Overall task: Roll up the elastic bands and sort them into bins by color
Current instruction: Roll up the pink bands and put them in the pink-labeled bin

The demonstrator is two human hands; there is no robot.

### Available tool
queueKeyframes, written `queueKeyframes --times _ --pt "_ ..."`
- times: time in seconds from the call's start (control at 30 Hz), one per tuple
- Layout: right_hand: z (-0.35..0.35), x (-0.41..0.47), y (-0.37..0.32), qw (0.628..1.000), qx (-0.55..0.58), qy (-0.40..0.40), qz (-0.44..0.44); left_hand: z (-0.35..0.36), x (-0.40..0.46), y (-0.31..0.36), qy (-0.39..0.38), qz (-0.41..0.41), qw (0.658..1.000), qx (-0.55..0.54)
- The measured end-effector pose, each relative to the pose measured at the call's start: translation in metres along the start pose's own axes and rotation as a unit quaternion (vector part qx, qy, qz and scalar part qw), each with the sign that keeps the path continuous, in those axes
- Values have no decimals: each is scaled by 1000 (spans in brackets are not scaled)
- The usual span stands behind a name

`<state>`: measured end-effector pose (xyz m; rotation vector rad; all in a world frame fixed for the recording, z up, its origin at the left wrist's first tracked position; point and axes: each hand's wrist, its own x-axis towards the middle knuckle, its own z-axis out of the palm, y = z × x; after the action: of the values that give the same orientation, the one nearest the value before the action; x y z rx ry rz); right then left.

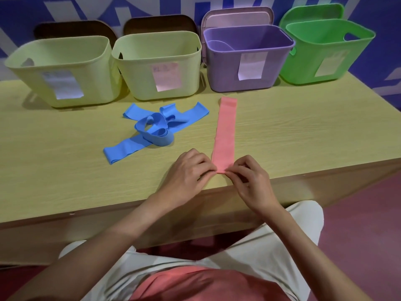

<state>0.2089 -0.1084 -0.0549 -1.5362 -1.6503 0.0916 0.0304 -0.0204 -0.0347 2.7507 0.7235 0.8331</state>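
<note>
Hands at the near end of the pink band (225, 129), both working it. From the head camera, the left hand (188, 172) has its fingers curled in, fingertips pinching the band's near left corner; the right hand (249, 179) mirrors it, thumb and forefinger pinching the near right corner. That near edge looks just folded over, a first small turn, and the band itself lies flat and straight on the wooden table (303, 131), running away from the hands toward the purple bin (247, 61), its far end stopping just short of that bin's front wall.

Left of the pink band, a loose tangle of blue bands (152, 129) sprawls on the table, apart from both hands, some strips flat, one coiled in a loop on top.

Beyond the pink band's far end, a row of four bins along the back: the purple one straight ahead with something pale curved inside it, a green bin (325, 53) to its right, and two pale yellow bins (65, 70) to its left. Each bin carries a paper label, text too blurred to read.
</note>
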Motion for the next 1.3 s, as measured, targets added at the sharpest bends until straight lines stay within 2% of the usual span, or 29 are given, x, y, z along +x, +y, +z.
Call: queueKeyframes --times 0.27,0.53,0.77,0.9,1.0,1.2,1.3 --pt "6 3 -4 999 -7 42 11 -1 -2 0 -19 56 991 119" --pt "1 3 0 999 -37 11 -33 -12 -9 12 -88 18 980 179" --pt "-2 8 8 997 -53 0 -47 -7 -4 10 -84 -11 987 138" --pt "-4 11 10 997 -51 -22 -45 -2 8 6 -41 -37 997 55" --pt "-6 14 11 997 -56 -28 -49 1 16 3 -45 -48 998 5" --pt "-1 19 9 996 -87 -16 -27 7 21 -1 -20 -55 998 -8" --pt "3 21 7 999 -54 -5 3 10 23 0 -16 -42 999 11"
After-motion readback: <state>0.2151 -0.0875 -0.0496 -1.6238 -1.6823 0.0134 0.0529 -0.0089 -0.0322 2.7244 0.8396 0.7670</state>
